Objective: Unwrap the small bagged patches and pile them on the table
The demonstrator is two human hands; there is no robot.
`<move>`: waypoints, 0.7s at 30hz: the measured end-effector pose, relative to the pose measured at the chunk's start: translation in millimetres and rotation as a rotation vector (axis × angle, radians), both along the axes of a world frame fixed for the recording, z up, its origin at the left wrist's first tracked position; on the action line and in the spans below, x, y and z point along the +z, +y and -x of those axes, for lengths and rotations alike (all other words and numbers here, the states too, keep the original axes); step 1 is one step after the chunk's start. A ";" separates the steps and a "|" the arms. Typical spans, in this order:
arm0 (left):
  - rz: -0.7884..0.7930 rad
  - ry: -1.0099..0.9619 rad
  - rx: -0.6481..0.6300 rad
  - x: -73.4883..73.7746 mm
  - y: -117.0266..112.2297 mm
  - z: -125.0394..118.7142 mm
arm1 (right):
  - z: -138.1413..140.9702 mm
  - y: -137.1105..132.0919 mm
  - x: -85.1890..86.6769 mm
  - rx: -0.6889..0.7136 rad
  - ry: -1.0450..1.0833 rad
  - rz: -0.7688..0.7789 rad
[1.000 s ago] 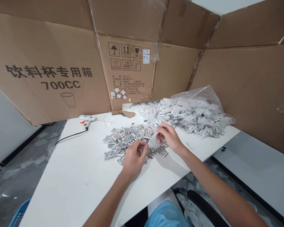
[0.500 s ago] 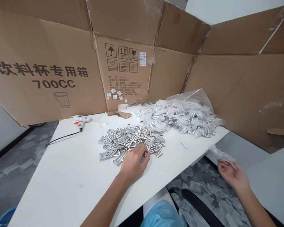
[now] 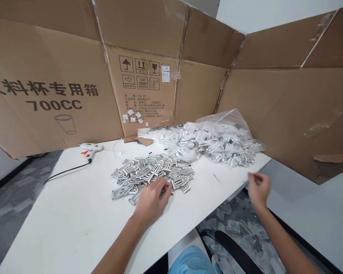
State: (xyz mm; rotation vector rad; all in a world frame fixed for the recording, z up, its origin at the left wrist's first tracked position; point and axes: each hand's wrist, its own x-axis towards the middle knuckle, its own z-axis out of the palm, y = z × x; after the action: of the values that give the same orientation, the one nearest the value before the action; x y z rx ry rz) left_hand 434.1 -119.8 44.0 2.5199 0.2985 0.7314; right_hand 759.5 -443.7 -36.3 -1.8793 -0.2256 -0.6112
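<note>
A pile of flat silver-grey pieces with arched window-like patterns [image 3: 143, 171] lies loose on the white table [image 3: 85, 220]. At its near edge rests my left hand [image 3: 152, 198], fingers curled against the pieces and the thumb close to the index finger; what may be between them is hidden. My right hand [image 3: 258, 189] hovers beyond the table's right edge, closed and slightly blurred, with nothing visible in it. Behind the pile sits a heap of similar pieces in clear plastic wrappers [image 3: 211, 140].
A white glue gun [image 3: 91, 150] with a black cord lies at the left. Tall cardboard [image 3: 205, 87] walls the table's back and right. A torn cardboard scrap [image 3: 140, 140] and a dark thread [image 3: 216, 177] lie on the table. Discarded plastic wrappers [image 3: 240, 224] cover the floor beside the black chair arm [image 3: 234, 251].
My right hand has let go of a clear plastic wrapper and moved up and left towards the table edge. My left hand stays at the pile; the view has shifted slightly right.
</note>
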 end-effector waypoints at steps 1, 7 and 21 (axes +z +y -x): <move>0.003 0.001 0.002 -0.2 0.4 0.0 | -9.6 19.9 8.9 0.052 -0.043 0.114; 0.025 0.007 0.013 -0.5 2.3 1.4 | -26.0 125.1 31.0 0.035 0.079 0.757; 0.032 0.060 -0.040 -1.5 -1.8 -0.4 | -8.0 124.1 22.3 0.242 -0.298 0.779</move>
State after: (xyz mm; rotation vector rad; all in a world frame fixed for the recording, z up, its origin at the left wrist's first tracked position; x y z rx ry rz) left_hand 434.5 -121.6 42.6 2.5133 0.2772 0.6318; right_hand 767.5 -319.5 -14.0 -2.4328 -0.9864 -0.6902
